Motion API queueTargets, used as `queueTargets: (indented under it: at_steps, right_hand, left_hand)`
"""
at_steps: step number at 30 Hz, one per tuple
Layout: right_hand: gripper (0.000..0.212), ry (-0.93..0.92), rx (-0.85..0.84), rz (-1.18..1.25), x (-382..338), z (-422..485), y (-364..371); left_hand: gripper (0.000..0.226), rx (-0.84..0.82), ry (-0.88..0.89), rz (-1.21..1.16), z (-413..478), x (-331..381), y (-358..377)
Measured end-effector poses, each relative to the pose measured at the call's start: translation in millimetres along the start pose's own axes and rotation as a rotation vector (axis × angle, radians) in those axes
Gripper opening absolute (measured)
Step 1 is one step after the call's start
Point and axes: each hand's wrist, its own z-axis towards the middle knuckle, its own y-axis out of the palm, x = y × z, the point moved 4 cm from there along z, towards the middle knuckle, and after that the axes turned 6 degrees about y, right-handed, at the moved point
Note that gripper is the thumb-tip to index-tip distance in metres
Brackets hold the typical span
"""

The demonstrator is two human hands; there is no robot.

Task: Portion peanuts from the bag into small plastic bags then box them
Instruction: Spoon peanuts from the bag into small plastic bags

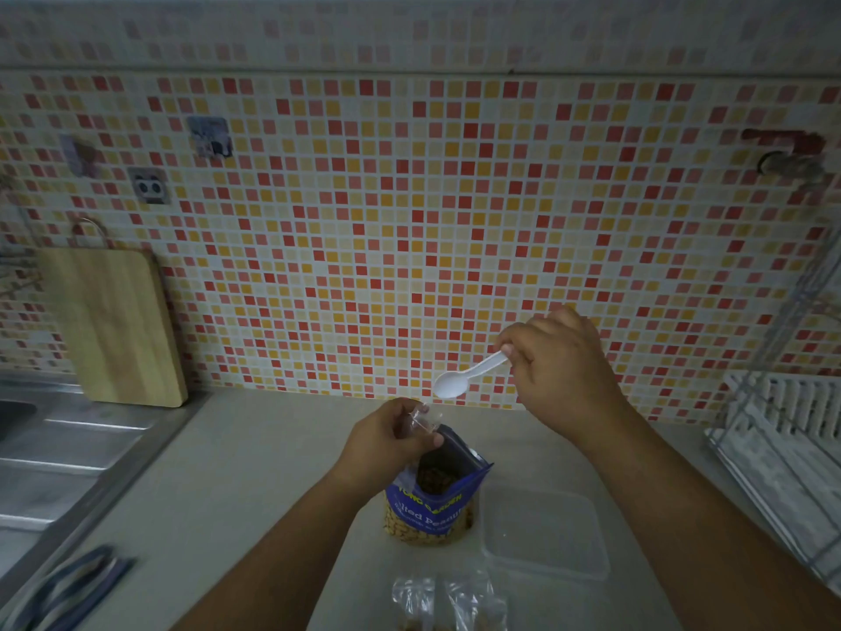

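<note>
Left grip (387,441) pinches small clear bag (425,422) at mouth of open peanut bag (432,507). Right grip (559,371) holds white spoon (464,378) aloft. Clear box (546,535) beside peanut bag on desk (255,471).

Dim kitchen, red-and-yellow mosaic wall (409,198).
A wooden cutting board (113,325) leans against it; steel sink (59,448) left of the board, pale counter (255,471) right, socket (149,186) above.
</note>
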Motion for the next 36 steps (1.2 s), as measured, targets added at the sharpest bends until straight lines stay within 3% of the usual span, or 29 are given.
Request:
queueTargets:
  at_steps: [5,10,17,23,32,36]
  right_hand:
    - [0.023,0.280,0.001,0.070,20.6,-7.9,3.4]
    - [0.029,0.414,-0.206,0.084,26.0,-23.5,29.3]
    - [0.025,0.246,-0.471,0.002,-11.4,-46.9,68.3]
    - [0.027,0.115,-0.594,-0.114,-37.6,-57.0,95.7]
    - [0.030,0.503,-0.786,0.012,-53.1,-77.2,130.8]
    - [0.029,0.634,-0.764,0.070,-46.2,-78.5,137.3]
  left_hand:
    - [0.035,-0.024,0.039,-0.316,-6.3,8.2,-2.6]
    - [0.032,-0.032,0.125,-0.515,-11.9,11.9,-6.3]
    - [0.030,0.039,0.118,-0.561,-12.0,5.7,-12.5]
    - [0.024,0.069,-0.032,-0.432,-11.8,-13.7,-23.9]
    - [0.024,0.031,-0.109,-0.419,-15.5,-23.0,-15.9]
    - [0.026,0.015,-0.115,-0.394,-15.9,-22.8,-15.5]
